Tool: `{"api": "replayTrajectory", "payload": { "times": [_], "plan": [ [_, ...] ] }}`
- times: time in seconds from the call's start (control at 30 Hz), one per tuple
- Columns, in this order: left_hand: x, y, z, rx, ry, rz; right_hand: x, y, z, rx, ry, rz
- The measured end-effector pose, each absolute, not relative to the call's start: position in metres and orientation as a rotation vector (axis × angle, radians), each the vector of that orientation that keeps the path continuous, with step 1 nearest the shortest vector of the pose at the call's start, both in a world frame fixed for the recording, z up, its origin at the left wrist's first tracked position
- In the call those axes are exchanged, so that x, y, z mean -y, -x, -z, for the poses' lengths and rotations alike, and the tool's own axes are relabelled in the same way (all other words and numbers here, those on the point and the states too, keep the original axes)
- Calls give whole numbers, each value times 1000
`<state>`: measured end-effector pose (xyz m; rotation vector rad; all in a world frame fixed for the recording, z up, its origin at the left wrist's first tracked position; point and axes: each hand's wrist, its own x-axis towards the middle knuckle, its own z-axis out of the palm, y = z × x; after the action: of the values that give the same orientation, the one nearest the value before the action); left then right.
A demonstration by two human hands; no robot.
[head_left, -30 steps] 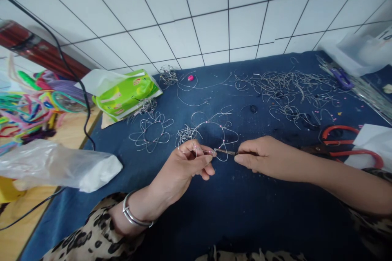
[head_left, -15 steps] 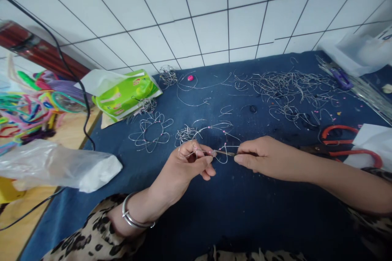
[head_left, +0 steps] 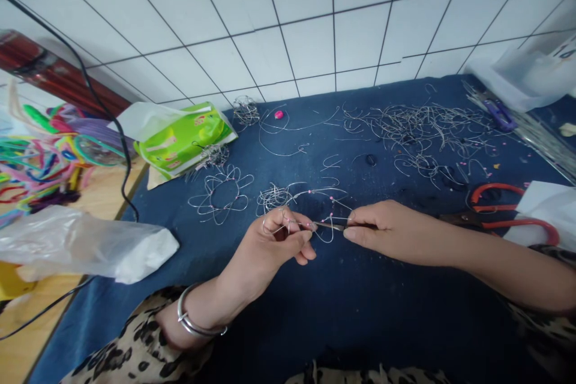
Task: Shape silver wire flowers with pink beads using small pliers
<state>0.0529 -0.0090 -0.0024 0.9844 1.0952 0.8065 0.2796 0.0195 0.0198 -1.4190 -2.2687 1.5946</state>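
My left hand (head_left: 278, 239) pinches a looped wire flower (head_left: 332, 198) with small pink beads between thumb and fingers. My right hand (head_left: 378, 228) is closed around a slim pointed metal tool (head_left: 330, 226); its kind is mostly hidden by the fingers. The tool's tip meets the wire right at my left fingertips. Part of the wire ring arches above the gap between both hands, and one loop hangs below the tool. To the left, a similar wire flower (head_left: 219, 221) with pink beads lies flat on the blue cloth (head_left: 315, 324). A small bundle of wire loops (head_left: 273, 197) rests just behind my left hand.
Heaped wire pieces (head_left: 423, 123) spread over the back right. Red-handled cutters (head_left: 517, 225) lie beyond my right forearm. At left are a green tissue pack (head_left: 184, 138), a plastic bag (head_left: 90, 243), a black cable (head_left: 128, 156) and colourful pipe cleaners (head_left: 49, 156). A tiled wall (head_left: 306, 30) stands behind.
The beaded wire ring has shifted and tilted slightly between my hands, its upper part sitting a little lower. Both hands keep nearly the same place and grip.
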Motion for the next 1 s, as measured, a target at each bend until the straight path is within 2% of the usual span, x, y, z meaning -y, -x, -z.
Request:
{"api": "replayTrajectory", "payload": {
  "times": [1.0],
  "plan": [
    [8, -53, 1, -1111, -1005, -785, -21, -279, -21, 2342, 1423, -1539]
  ]
}}
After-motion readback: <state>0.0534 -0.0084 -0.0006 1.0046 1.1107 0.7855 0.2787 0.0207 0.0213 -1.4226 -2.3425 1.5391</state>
